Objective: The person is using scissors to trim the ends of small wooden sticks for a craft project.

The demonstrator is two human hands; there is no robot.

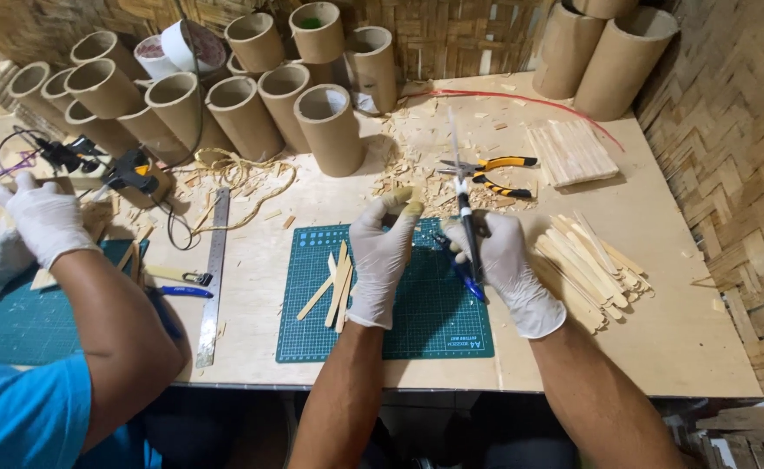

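Plywood bench (pixel 660 347) is carrying everything; beyond both hands, cardboard tubes (pixel 252 113) are standing in a cluster along the woven wall. Directly beneath the hands a green cutting mat (pixel 417 334) is lying, with a few wooden sticks (pixel 334 291) resting on it just left of the left hand. To the right of the right hand a loose pile of sticks (pixel 590 269) is sitting, and farther beyond it a neat flat stack (pixel 570 152). Left hand (pixel 382 256), gloved, is pinching a small wood piece (pixel 412 204) at its fingertips. Right hand (pixel 508 265), gloved, is closing around dark cutters (pixel 467 234), blades pointing up toward that piece. Judged step: trimming the piece; next is likely calling for aligning blades squarely before squeezing. Spare pliers (pixel 490 174) are lying beyond the hands. A co-worker's gloved hand (pixel 43 221) is working far left.
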